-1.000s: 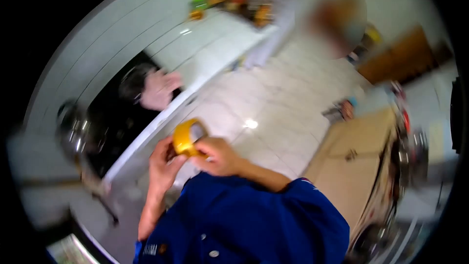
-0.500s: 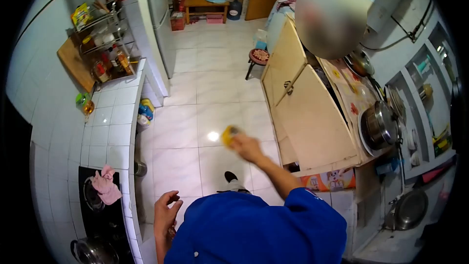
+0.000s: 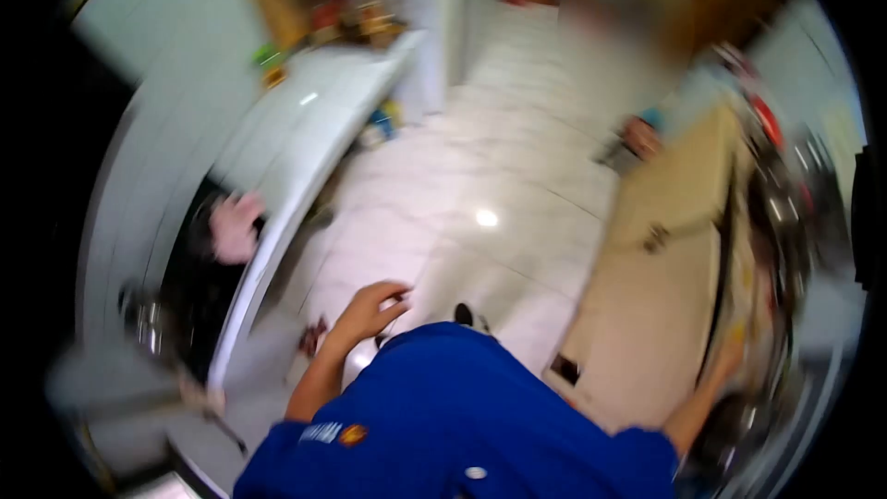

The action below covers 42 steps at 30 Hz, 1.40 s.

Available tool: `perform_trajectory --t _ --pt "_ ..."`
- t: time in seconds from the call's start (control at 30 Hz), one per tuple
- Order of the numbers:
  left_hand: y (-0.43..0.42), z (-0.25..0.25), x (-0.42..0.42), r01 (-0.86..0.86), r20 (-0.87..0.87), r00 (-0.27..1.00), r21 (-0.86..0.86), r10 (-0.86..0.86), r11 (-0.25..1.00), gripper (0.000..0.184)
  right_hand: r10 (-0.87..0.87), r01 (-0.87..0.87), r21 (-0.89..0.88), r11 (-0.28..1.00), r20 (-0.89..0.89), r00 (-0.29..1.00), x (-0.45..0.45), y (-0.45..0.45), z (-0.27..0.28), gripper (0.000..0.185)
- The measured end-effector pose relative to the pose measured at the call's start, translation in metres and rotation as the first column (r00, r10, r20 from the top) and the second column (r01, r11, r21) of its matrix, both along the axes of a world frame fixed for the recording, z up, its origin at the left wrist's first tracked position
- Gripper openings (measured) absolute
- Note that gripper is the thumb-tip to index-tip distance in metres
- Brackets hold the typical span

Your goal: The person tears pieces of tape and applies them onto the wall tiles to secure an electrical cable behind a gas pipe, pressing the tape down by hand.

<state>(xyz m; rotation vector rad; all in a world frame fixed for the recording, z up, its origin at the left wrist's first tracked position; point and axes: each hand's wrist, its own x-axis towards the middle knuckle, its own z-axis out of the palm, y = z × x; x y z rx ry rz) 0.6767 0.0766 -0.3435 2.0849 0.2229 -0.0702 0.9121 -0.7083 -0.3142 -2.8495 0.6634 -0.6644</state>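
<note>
My left hand [image 3: 371,310] hovers in front of my blue shirt, over the tiled floor [image 3: 443,259]. Its fingers are loosely bent and apart, with nothing in them. On the right, my right hand [image 3: 730,357] reaches to the top of the cream cabinet [image 3: 651,305]. Blur smears its fingers. A faint yellow patch [image 3: 737,331] shows at their tips, but whether they hold it cannot be made out. Blurred metal pots stand close to this hand.
A white tiled counter [image 3: 314,97] runs along the left. On the black stove [image 3: 189,291] lies a pink cloth [image 3: 236,226], with a metal pot [image 3: 148,325] nearby. A small stool [image 3: 639,137] stands beyond the cabinet.
The view has swung round and blurred. My right hand, which held a small yellow thing over the floor, has moved right to the cabinet top. My left hand has come forward.
</note>
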Motion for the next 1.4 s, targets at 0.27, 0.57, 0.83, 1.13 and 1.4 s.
perform_trajectory --t 0.27,0.57,0.83,1.13,1.4 --pt "0.051 -0.041 -0.033 -0.441 -0.111 0.894 -0.053 0.434 0.896 0.034 0.458 -0.464 -0.287 0.838 -0.09 0.884 0.089 0.152 -0.106 0.047" --pt "0.27 -0.129 -0.109 -0.797 0.247 0.555 0.432 0.794 0.422 0.069 0.999 -0.735 0.678 -0.014 -0.024 -0.042 -0.047 0.659 -0.117 0.029" --pt "0.427 -0.142 -0.091 -0.656 0.243 0.632 0.673 0.736 0.341 0.097 0.945 -0.78 0.624 -0.05 -0.222 -0.239 -0.109 0.835 -0.081 0.027" --pt "0.407 -0.168 -0.092 -0.865 0.243 0.501 0.106 0.831 0.49 0.027 0.902 -0.529 0.845 -0.075 -0.168 -0.397 -0.122 0.935 -0.096 0.041" --pt "0.348 -0.089 0.014 -0.461 0.121 0.779 -0.555 0.615 0.692 0.065 0.927 0.236 0.927 -0.29 0.211 0.309 -0.108 1.067 -0.133 0.044"
